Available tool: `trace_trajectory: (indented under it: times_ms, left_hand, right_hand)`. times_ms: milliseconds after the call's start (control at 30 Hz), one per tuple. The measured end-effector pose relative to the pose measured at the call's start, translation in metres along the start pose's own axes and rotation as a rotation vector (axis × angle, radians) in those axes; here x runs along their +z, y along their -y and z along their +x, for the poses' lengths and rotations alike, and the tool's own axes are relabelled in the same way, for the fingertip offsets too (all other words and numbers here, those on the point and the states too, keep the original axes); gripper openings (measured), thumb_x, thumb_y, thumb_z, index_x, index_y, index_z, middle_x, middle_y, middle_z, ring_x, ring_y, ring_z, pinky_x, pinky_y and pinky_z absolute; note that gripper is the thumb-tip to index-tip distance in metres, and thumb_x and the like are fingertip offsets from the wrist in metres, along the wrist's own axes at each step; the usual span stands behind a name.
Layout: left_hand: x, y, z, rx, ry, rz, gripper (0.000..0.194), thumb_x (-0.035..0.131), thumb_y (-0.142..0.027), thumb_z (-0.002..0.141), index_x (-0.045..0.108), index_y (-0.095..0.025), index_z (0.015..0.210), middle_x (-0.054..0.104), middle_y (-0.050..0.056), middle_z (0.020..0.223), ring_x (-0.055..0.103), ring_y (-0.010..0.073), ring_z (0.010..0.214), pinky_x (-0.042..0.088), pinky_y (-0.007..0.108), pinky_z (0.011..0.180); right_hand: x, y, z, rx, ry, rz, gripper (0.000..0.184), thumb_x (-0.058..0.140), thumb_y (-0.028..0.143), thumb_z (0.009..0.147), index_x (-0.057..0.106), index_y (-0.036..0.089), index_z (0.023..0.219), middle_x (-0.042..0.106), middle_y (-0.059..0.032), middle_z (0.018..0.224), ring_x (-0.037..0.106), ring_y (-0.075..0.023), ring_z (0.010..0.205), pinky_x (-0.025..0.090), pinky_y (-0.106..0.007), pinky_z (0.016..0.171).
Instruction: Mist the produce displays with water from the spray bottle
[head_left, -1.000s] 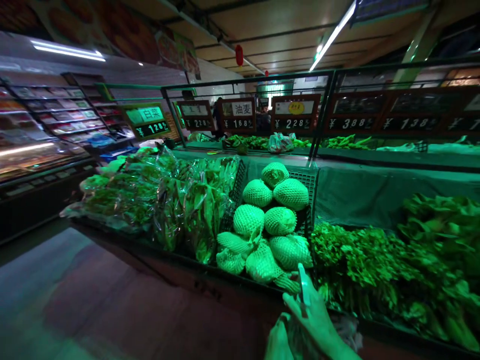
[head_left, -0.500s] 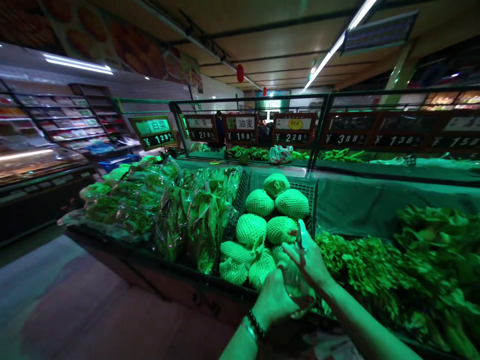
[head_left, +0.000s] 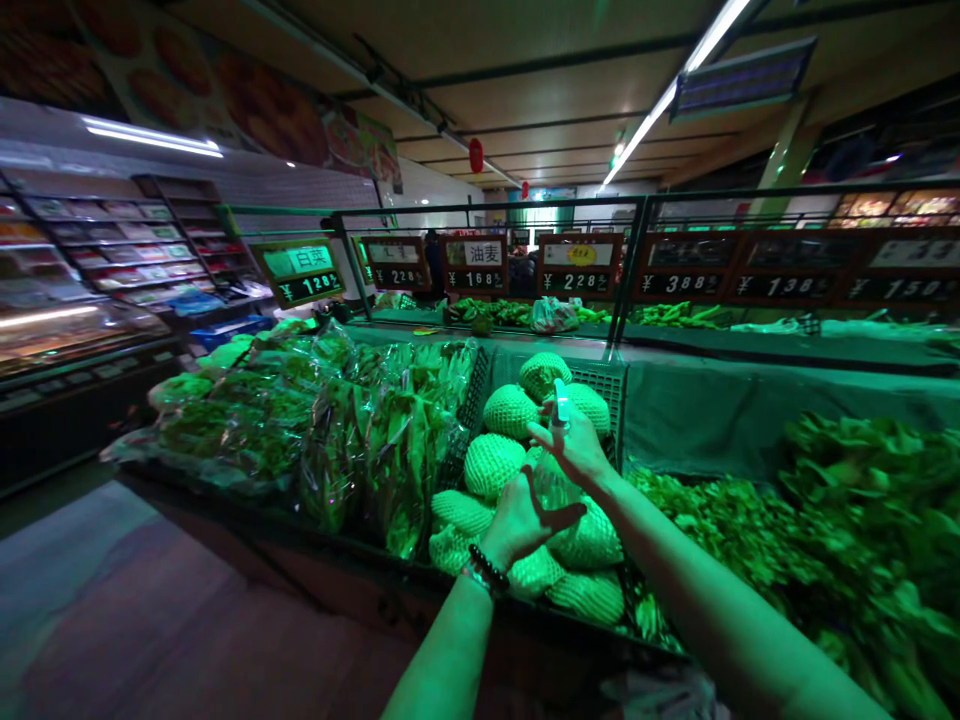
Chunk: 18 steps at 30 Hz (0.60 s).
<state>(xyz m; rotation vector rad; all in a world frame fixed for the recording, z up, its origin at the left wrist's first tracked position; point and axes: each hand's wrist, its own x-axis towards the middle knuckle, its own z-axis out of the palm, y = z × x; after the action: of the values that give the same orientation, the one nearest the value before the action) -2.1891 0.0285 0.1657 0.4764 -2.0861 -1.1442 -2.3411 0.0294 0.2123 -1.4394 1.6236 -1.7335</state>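
A heap of round fruits in pale foam net sleeves fills a black crate, with one fruit [head_left: 510,412] at the back and another [head_left: 592,597] at the front. My right hand [head_left: 571,447] is raised over the heap, pinching a pale flat strip [head_left: 560,403] upright. A clear plastic bag [head_left: 555,485] hangs from that hand, with its lower part hard to make out. My left hand [head_left: 526,523], with a dark beaded bracelet on its wrist, spreads its fingers just above the fruits and beside the bag.
Bagged leafy greens [head_left: 375,430] lie to the left of the fruits, and loose leafy greens [head_left: 750,530] to the right. Behind stand a green cloth [head_left: 705,420] and a railing with price signs [head_left: 472,265]. A person [head_left: 433,262] stands beyond. Lit shelves [head_left: 97,250] line the left.
Both hands have risen over the fruit heap and moved apart. My left hand has opened and no longer cups the bag, while my right hand still pinches the pale strip.
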Motion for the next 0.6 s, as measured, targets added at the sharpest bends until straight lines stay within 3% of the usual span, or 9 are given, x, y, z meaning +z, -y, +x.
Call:
trace_trajectory:
  times_ms: [100, 200, 333, 500, 600]
  left_hand:
    - [-0.004, 0.001, -0.023, -0.07, -0.054, -0.015, 0.047, 0.093, -0.044, 0.08, 0.076, -0.022, 0.118, 0.087, 0.006, 0.112, 0.081, 0.0254, 0.098, 0.067, 0.038, 0.093]
    - [-0.002, 0.006, -0.051, -0.142, -0.136, -0.016, 0.056, 0.096, -0.037, 0.076, 0.073, -0.023, 0.126, 0.085, 0.007, 0.122, 0.081, 0.0267, 0.108, 0.065, 0.039, 0.099]
    - [0.007, 0.019, -0.095, -0.252, -0.177, -0.177, 0.075, 0.094, -0.027, 0.076, 0.062, -0.023, 0.143, 0.083, 0.007, 0.134, 0.081, 0.0263, 0.117, 0.065, 0.04, 0.106]
    - [0.023, 0.035, -0.153, -0.497, -0.268, -0.23, 0.061, 0.096, -0.027, 0.068, 0.069, -0.019, 0.122, 0.088, 0.005, 0.105, 0.084, 0.0272, 0.095, 0.069, 0.036, 0.086]
    - [0.035, 0.039, -0.18, -0.602, -0.345, -0.158, 0.058, 0.096, -0.029, 0.062, 0.07, -0.02, 0.113, 0.089, 0.006, 0.1, 0.085, 0.0275, 0.088, 0.071, 0.036, 0.081]
  right_hand:
    - [0.013, -0.002, -0.013, -0.031, 0.038, -0.05, 0.036, 0.081, 0.048, 0.082, 0.066, 0.025, 0.105, 0.074, -0.0039, 0.101, 0.071, -0.0237, 0.082, 0.059, -0.037, 0.076]
    - [0.031, -0.01, -0.038, -0.022, 0.071, -0.078, 0.026, 0.078, 0.045, 0.087, 0.063, 0.024, 0.091, 0.067, 0.001, 0.08, 0.063, -0.0195, 0.072, 0.051, -0.032, 0.07]
    - [0.056, -0.027, -0.079, 0.015, 0.135, -0.058, 0.026, 0.073, 0.047, 0.091, 0.059, 0.024, 0.09, 0.064, 0.0027, 0.078, 0.057, -0.0173, 0.068, 0.046, -0.03, 0.065]
    - [0.078, -0.051, -0.125, 0.073, 0.26, -0.034, 0.04, 0.077, 0.043, 0.087, 0.063, 0.023, 0.119, 0.07, 0.0019, 0.087, 0.059, -0.0169, 0.065, 0.05, -0.031, 0.065]
    - [0.09, -0.065, -0.151, 0.085, 0.316, -0.03, 0.035, 0.078, 0.04, 0.084, 0.064, 0.023, 0.112, 0.07, 0.0009, 0.085, 0.059, -0.0177, 0.066, 0.049, -0.031, 0.064]
